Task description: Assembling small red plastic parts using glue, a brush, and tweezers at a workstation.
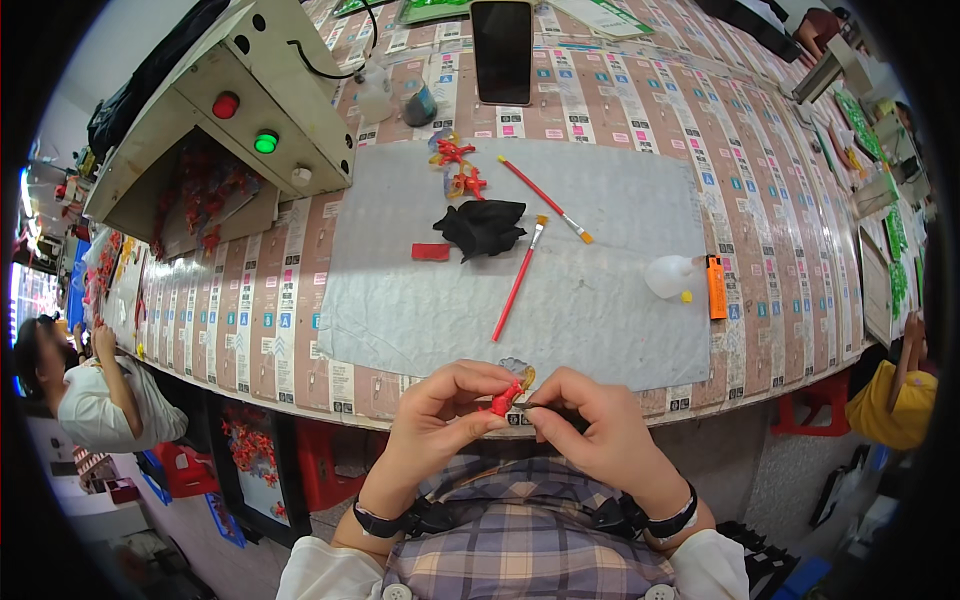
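Near the table's front edge, my left hand (445, 405) is closed on a small red figurine (504, 400), gripped between thumb and fingers. A clear and yellowish piece (519, 371) sticks up at its far side. My right hand (592, 425) pinches a thin dark tool (524, 406) whose tip meets the figurine; its exact kind is too small to tell. Beyond my hands, two red-handled paintbrushes (515, 290) lie on a grey cloth (620, 330). More red figurines (468, 182) with clear yellowish parts rest near the cloth's far edge.
A black crumpled cloth or glove (482, 228) lies beside a red strip (430, 252). To the right are a white squeeze bottle (668, 276) and an orange lighter (716, 287). A beige machine (250, 110) stands left, a phone (502, 50) at the back. People sit at both sides.
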A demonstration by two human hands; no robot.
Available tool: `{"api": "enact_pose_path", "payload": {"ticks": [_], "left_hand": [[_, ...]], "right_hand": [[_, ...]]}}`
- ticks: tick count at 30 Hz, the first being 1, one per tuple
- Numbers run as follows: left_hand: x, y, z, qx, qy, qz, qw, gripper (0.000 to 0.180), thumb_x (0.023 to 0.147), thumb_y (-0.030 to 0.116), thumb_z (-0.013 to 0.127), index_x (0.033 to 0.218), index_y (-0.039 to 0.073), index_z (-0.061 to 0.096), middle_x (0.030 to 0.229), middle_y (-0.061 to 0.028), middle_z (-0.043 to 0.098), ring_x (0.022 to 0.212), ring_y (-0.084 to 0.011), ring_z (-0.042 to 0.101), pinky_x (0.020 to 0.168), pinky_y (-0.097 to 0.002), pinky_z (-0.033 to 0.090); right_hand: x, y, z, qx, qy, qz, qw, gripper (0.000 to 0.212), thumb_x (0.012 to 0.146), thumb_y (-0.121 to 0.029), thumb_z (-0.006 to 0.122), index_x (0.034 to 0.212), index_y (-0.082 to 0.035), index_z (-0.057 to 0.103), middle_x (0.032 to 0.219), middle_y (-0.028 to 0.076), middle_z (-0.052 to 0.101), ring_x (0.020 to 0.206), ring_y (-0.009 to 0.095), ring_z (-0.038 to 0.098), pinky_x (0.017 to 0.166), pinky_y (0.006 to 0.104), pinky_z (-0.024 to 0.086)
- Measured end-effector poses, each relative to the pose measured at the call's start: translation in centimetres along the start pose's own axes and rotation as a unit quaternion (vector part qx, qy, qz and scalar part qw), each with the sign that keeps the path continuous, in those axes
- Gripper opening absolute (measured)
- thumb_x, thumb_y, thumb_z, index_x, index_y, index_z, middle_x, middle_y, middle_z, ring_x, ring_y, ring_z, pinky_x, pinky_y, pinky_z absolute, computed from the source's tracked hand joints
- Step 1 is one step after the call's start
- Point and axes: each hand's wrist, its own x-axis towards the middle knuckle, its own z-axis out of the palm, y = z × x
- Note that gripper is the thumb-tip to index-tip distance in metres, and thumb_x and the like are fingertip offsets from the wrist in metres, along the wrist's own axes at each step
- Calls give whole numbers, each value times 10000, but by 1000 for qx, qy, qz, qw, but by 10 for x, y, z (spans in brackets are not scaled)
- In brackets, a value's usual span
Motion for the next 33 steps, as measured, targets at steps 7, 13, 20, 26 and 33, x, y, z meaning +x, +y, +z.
{"api": "enact_pose_path", "payload": {"ticks": [7,13,20,26,33], "left_hand": [[0,0,0,-4,1,7,1000,258,785,-51,619,1036,-26,565,1119,-132,541,1001,-159,561,861,-268,479],[1,1,2,41,22,14,999,255,777,-49,630,1024,-24,573,1108,-137,550,992,-157,565,839,-259,491],[-2,2,-1,28,-5,6,1000,250,779,-44,630,1023,-25,577,1103,-135,554,993,-161,568,837,-259,494],[1,4,2,9,-1,9,1000,258,782,-39,628,1033,-29,570,1107,-134,551,999,-164,564,852,-265,486],[1,2,0,4,0,18,1000,266,783,-45,622,1041,-31,560,1114,-133,543,1009,-163,557,857,-269,479]], "right_hand": [[-1,-8,3,-133,41,-44,989,71,800,-51,614,835,-10,569,650,89,594,550,151,589,522,236,433],[-2,-10,8,-229,70,-108,965,113,813,-103,602,856,-43,517,649,109,578,565,259,589,482,317,423],[6,-7,-9,43,-83,65,993,111,845,-120,579,870,-23,531,649,74,585,554,153,578,521,259,422],[3,-5,-7,31,-42,58,997,125,846,-125,583,882,-16,534,668,82,593,559,136,574,525,242,417],[2,-15,-1,-103,15,-4,995,92,810,-78,614,841,-11,559,663,78,598,574,133,588,530,249,434]]}}
